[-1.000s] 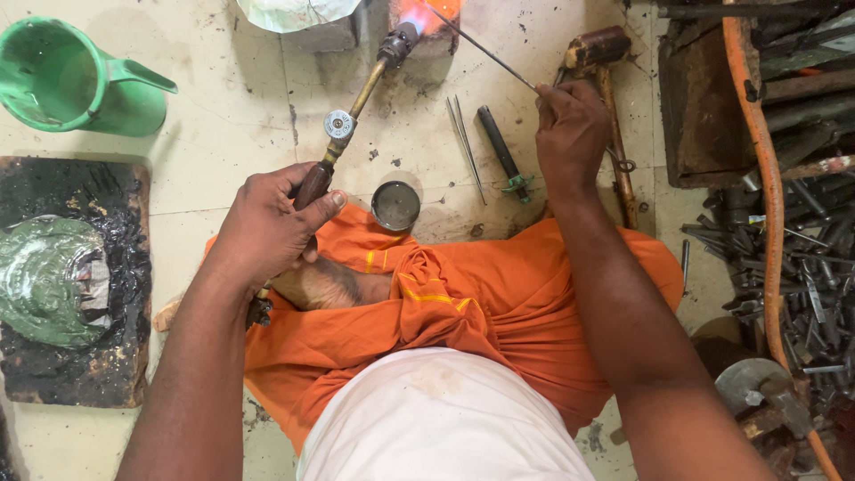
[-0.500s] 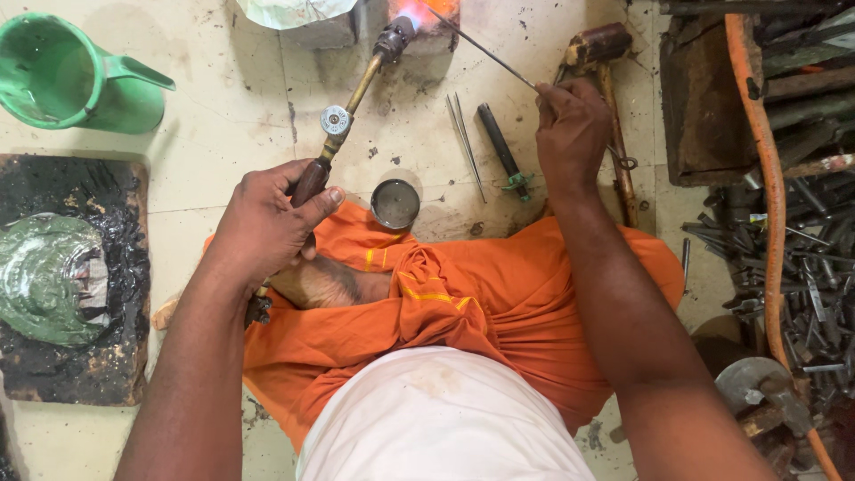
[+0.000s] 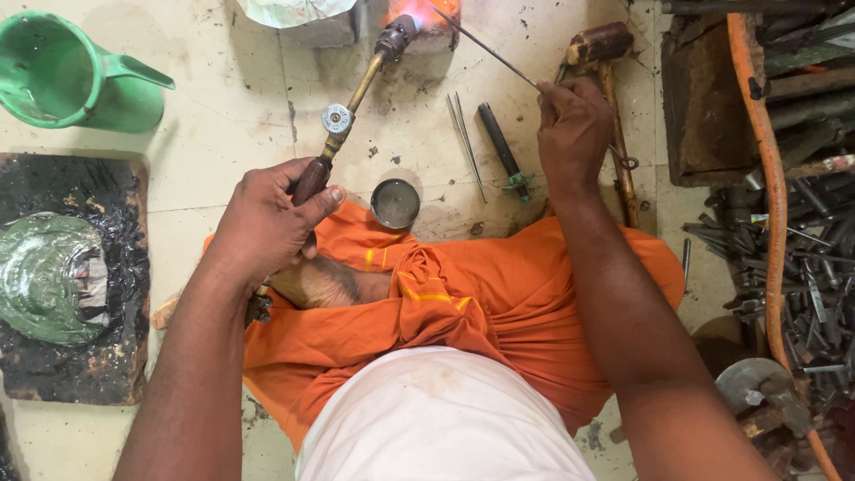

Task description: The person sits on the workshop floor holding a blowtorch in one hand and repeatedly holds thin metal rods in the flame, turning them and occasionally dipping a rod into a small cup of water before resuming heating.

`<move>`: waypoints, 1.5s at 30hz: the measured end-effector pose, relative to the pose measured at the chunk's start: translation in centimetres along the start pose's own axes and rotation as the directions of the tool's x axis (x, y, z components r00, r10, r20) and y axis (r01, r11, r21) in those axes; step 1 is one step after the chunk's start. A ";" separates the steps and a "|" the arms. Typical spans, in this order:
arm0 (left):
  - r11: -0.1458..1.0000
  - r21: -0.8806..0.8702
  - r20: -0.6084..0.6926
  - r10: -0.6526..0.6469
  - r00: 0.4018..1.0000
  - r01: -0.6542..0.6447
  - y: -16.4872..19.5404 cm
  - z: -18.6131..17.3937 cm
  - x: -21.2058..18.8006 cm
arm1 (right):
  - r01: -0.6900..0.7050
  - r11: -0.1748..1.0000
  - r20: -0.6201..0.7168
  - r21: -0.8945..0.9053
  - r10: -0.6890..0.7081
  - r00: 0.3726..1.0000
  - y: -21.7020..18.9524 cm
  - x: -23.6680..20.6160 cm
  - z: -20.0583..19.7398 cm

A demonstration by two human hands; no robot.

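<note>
My left hand [image 3: 267,223] grips the dark wooden handle of a brass blowtorch [image 3: 356,93] that points up and away from me. Its nozzle burns with an orange flame [image 3: 419,13] at the top edge of the view. My right hand [image 3: 574,129] pinches a thin metal rod [image 3: 485,43], whose far tip reaches into the flame. I sit cross-legged on the tiled floor in an orange cloth [image 3: 463,303] and a white shirt.
A small round tin [image 3: 394,203] stands by my knee. Tweezers [image 3: 465,142], a dark-handled tool [image 3: 500,150] and a wooden mallet [image 3: 610,98] lie between my hands. A green jug [image 3: 62,76] stands far left, a black pitch block [image 3: 67,276] left, scrap metal tools [image 3: 784,258] and an orange hose [image 3: 766,178] right.
Both hands stay almost still. The view has shifted slightly, so the flame sits a little closer to the top edge.
</note>
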State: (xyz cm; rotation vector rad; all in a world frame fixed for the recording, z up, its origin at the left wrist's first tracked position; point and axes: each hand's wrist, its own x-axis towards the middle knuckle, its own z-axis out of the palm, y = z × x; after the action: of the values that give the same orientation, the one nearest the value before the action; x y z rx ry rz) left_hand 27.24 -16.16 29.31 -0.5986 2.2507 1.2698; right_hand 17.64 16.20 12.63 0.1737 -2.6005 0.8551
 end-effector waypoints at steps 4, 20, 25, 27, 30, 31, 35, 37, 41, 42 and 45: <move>1.000 -0.013 -0.007 -0.007 1.000 0.007 -0.2 0.1 0.0 | 0.004 1.000 -0.002 0.004 -0.004 1.000 0.0 -0.2 -0.1; 1.000 -0.019 -0.007 -0.003 1.000 0.003 -0.3 0.1 0.0 | 0.021 0.999 -0.003 0.043 -0.021 1.000 0.1 -0.4 -0.4; 1.000 -0.016 0.002 -0.013 1.000 0.013 -0.1 0.1 0.0 | -0.018 0.997 0.004 0.076 0.018 1.000 0.4 -0.3 -0.5; 1.000 -0.016 0.001 -0.011 1.000 0.011 0.0 0.1 0.1 | -0.027 0.997 -0.001 0.072 0.027 1.000 0.4 -0.3 -0.6; 1.000 -0.028 0.006 0.005 1.000 -0.005 0.0 0.1 0.2 | -0.011 0.999 -0.016 0.050 0.011 1.000 0.4 -0.2 -0.7; 1.000 -0.027 0.005 0.000 1.000 0.000 0.0 0.1 0.2 | -0.007 0.999 -0.016 0.038 0.007 1.000 0.4 -0.2 -0.7; 1.000 -0.003 0.005 0.003 1.000 -0.003 -0.1 0.2 0.2 | -0.010 0.999 -0.011 0.041 0.010 1.000 0.2 -0.1 -0.6; 1.000 0.009 0.005 0.008 1.000 -0.008 -0.1 0.3 0.2 | -0.012 0.998 -0.013 0.057 0.012 1.000 0.2 -0.1 -0.6; 1.000 0.019 0.002 0.019 1.000 -0.019 -0.1 0.5 0.5 | -0.004 0.999 -0.017 0.035 0.005 1.000 0.5 0.1 -0.6; 0.999 0.024 0.001 0.023 1.000 -0.023 -0.1 0.5 0.5 | 0.003 0.999 -0.021 0.035 -0.002 1.000 0.6 0.1 -0.5; 1.000 0.017 -0.001 0.011 1.000 -0.011 0.0 0.6 0.6 | 0.005 0.999 -0.028 0.044 -0.004 1.000 1.0 0.1 -0.4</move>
State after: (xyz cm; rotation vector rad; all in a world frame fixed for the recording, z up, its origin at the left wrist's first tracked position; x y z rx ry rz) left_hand 26.86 -15.74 28.67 -0.5814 2.2666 1.2547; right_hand 17.41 17.26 12.45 0.1780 -2.5558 0.9068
